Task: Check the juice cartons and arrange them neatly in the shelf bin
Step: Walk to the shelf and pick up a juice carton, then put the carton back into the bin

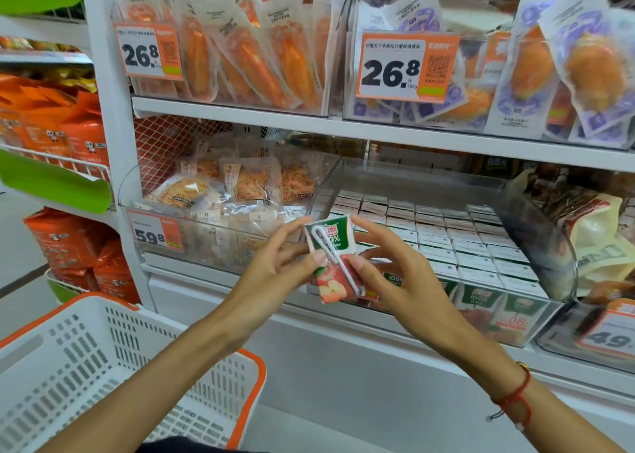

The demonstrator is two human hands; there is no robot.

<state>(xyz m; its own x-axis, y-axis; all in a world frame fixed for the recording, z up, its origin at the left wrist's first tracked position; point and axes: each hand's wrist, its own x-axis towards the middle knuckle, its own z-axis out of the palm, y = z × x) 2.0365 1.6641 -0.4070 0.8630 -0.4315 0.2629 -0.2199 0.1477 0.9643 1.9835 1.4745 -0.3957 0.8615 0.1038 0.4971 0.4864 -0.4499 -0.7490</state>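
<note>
Fingers point(311, 258) of both my hands pinch one juice carton point(335, 258) just near of the shelf bin point(536, 243), whose rows already look tidy, so checking and slotting this one remains.

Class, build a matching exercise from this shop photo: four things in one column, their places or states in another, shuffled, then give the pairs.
1. juice carton
2. white basket
3. clear bin
4. red string bracelet

A. lower left, orange rim
B. on the right wrist
C. held between the left hand and the right hand
D. on the shelf, filled with rows of cartons

Pairs: 1-C, 2-A, 3-D, 4-B
</note>
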